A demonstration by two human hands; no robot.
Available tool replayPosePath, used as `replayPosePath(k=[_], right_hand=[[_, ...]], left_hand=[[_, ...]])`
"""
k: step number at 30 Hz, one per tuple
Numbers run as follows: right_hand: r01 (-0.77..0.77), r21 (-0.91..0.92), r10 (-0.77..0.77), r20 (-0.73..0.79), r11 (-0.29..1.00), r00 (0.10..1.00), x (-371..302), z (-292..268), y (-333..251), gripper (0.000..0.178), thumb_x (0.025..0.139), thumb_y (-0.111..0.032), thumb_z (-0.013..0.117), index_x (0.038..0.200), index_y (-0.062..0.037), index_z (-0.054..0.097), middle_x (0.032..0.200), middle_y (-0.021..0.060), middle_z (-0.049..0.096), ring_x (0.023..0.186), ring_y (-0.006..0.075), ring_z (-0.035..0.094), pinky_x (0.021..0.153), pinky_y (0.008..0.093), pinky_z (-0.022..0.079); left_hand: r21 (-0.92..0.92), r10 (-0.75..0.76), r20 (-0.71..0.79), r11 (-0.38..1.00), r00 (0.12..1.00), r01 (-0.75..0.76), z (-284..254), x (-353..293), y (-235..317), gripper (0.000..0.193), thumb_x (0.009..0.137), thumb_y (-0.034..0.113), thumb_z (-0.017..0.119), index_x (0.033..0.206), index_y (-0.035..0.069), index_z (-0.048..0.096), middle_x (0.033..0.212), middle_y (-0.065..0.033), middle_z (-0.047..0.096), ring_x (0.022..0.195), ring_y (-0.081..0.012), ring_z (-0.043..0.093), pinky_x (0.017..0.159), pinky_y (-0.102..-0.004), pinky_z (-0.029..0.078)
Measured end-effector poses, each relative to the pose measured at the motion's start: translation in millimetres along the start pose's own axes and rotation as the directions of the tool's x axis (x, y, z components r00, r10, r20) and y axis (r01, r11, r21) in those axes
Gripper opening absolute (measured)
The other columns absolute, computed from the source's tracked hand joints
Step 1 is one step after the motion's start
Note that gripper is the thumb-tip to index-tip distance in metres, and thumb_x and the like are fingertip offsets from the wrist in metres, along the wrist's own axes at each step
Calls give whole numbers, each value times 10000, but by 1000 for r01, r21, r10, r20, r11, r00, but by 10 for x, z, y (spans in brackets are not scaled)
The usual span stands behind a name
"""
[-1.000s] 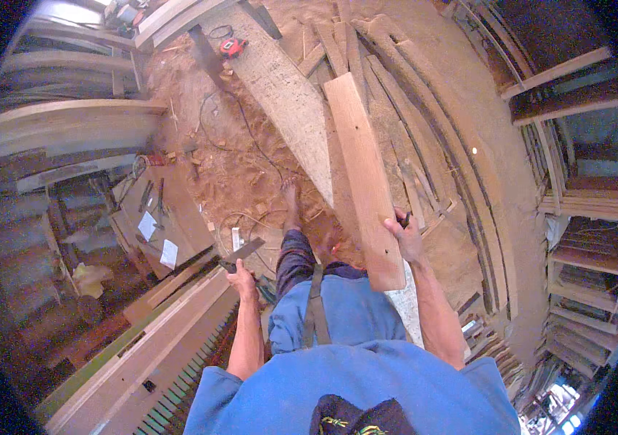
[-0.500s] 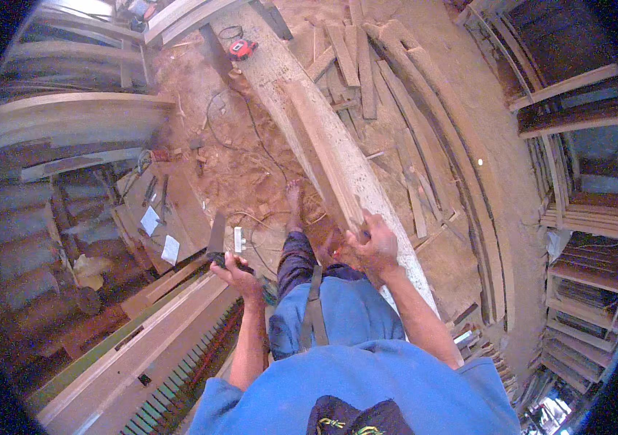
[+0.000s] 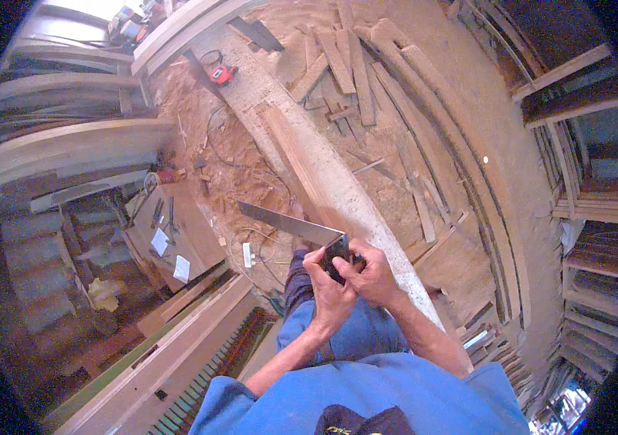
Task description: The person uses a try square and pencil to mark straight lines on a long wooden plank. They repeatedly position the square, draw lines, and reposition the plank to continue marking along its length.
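Before my body, both hands are on a try square with a long dark metal blade (image 3: 287, 223) and a black stock (image 3: 338, 254). My left hand (image 3: 329, 288) is closed around the stock from the left, thumb up near the blade. My right hand (image 3: 372, 274) grips the same stock from the right, its thumb pressed on it. The blade points left and away from me. Just beyond the hands, a long strip of wood (image 3: 293, 152) lies along a pale, speckled plank (image 3: 356, 185); the hands hide its near end.
A red tape measure (image 3: 223, 73) sits at the plank's far end. Offcuts (image 3: 356, 72) and long curved timbers (image 3: 461, 156) lie on the right. Sawdust, cables and a white power strip (image 3: 248, 255) are on the floor to the left. Wood-filled racks (image 3: 591, 210) stand far right.
My left hand has brought the try square rightward to the middle. My right hand has let go of the wood strip and taken hold of the square too. The view has shifted slightly.
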State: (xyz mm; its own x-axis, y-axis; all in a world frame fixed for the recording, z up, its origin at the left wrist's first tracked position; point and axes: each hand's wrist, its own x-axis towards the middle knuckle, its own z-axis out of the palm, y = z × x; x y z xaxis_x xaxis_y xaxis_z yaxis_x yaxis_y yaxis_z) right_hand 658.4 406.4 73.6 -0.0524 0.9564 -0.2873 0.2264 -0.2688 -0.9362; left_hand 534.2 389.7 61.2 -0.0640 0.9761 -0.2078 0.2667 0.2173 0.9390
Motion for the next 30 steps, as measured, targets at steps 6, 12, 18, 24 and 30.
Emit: replayPosePath(k=[6,12,18,24,30], right_hand=[[-319,51,288,313,946,905,496,-517,454,342,992,-296,653,1118,20,693,1021,108,758,895,171,674,777,385,558],[-129,200,34,421,971,907,951,-666,895,301,1018,-287,674,1062,9,701,880,-18,665,814,79,569,723,293,516],[-175,129,104,433,976,896,1077,-858,1064,309,1009,-275,682,1112,17,686,901,-19,672,815,85,576,731,299,516],[-259,246,172,325,934,930,975,-1274,991,260,995,-290,709,1060,-39,704,891,-35,663,809,67,575,739,279,495],[-315,257,272,192,913,943,856,-1416,908,272,992,-301,718,1073,-42,695,913,-43,652,840,68,561,769,275,485]], left_hand=[[328,220,188,905,957,-272,128,168,96,966,712,129,846,1496,26,292,1376,-228,364,1339,-424,369,1131,-544,336],[513,309,146,789,940,-339,233,307,-76,965,699,187,874,1467,36,309,1380,-237,366,1339,-430,375,1121,-581,303],[259,-274,-71,924,959,283,473,320,-342,1112,709,303,949,1456,-20,191,1383,-256,358,1365,-388,366,1145,-499,312],[113,-224,-141,964,964,241,527,572,-461,1038,783,298,915,1450,-32,191,1409,-256,378,1345,-360,422,1165,-459,342],[-15,-97,-184,995,978,96,408,660,-564,837,930,298,773,1519,-53,294,1343,-217,464,1284,-329,478,1134,-451,377]])
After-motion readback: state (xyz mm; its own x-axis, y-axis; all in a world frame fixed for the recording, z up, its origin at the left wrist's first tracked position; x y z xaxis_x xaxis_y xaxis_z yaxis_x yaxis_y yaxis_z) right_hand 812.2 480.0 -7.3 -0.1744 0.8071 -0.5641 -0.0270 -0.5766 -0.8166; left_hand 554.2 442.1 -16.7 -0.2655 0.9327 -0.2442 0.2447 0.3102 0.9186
